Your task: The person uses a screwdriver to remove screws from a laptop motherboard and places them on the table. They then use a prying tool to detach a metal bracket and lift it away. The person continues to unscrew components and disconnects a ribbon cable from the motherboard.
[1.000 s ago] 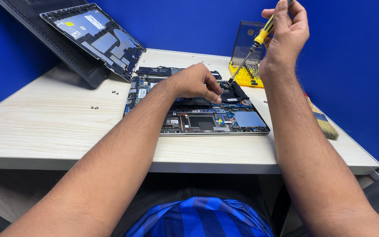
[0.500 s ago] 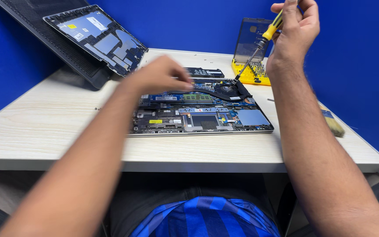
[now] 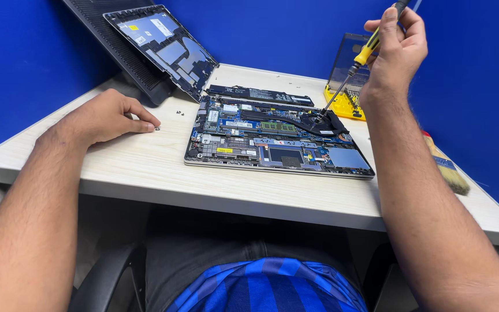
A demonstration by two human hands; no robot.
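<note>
An opened laptop base (image 3: 278, 141) lies on the pale wooden table (image 3: 145, 167) with its circuit boards exposed. My right hand (image 3: 397, 49) holds a yellow-and-black screwdriver (image 3: 353, 69) raised, its tip down at the black fan area at the laptop's back right. My left hand (image 3: 102, 118) rests on the table left of the laptop, fingertips pinched at a small screw (image 3: 157, 128). A long black battery (image 3: 258, 93) lies just behind the laptop.
The laptop's bottom cover (image 3: 163, 46) leans against a dark stand at the back left. A few loose screws (image 3: 177, 112) lie near it. A yellow screwdriver-bit case (image 3: 347, 86) stands at the back right, and a brush (image 3: 446, 167) lies at the right edge.
My left hand left the laptop's middle and moved left onto the bare table, setting its fingertips down by a small screw. The right hand stays raised with the screwdriver.
</note>
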